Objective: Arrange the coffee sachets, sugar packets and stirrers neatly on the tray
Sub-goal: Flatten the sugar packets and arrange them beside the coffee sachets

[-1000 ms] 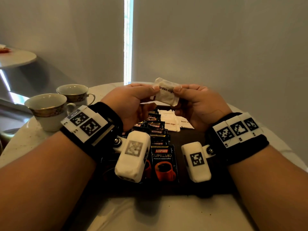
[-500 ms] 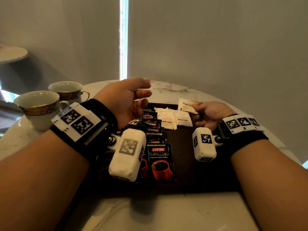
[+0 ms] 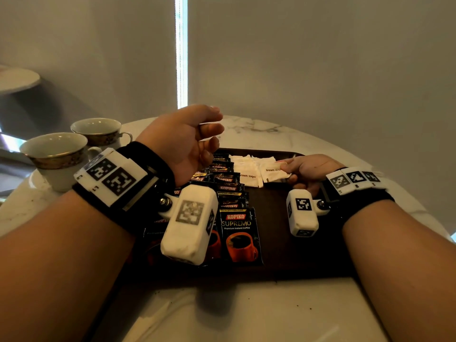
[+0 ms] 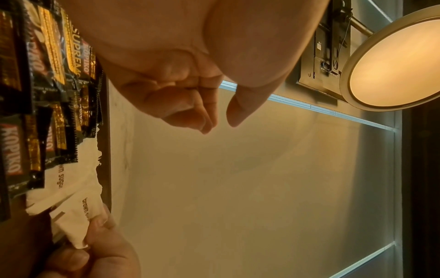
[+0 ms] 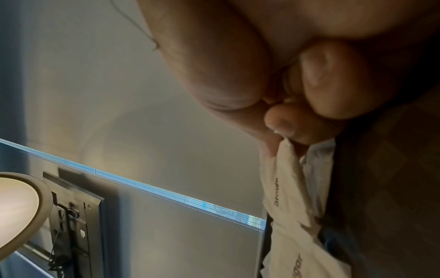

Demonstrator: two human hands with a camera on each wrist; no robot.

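A dark brown tray (image 3: 278,243) lies on the marble table. A row of black Kopiko coffee sachets (image 3: 240,235) overlaps down its left half, also seen as coffee sachets (image 4: 35,112) in the left wrist view. White brown sugar packets (image 3: 246,169) lie at the tray's far middle. My right hand (image 3: 293,172) pinches the rightmost sugar packet (image 3: 272,172) by its right edge, low on the tray; the same sugar packet (image 4: 76,222) and sugar packet (image 5: 292,178) show in the wrist views. My left hand (image 3: 209,129) hovers above the sachets, fingers loosely curled, holding nothing. No stirrers are visible.
Two white cups with gold bands, the nearer cup (image 3: 55,156) and the farther cup (image 3: 101,130), stand on the table left of the tray. A grey wall rises close behind the round table (image 3: 259,314). A lit round lamp (image 4: 393,62) hangs on the wall.
A second ago both hands held one sugar packet up in the air. The left hand let go; the right hand carried the packet down onto the tray beside the other packets.
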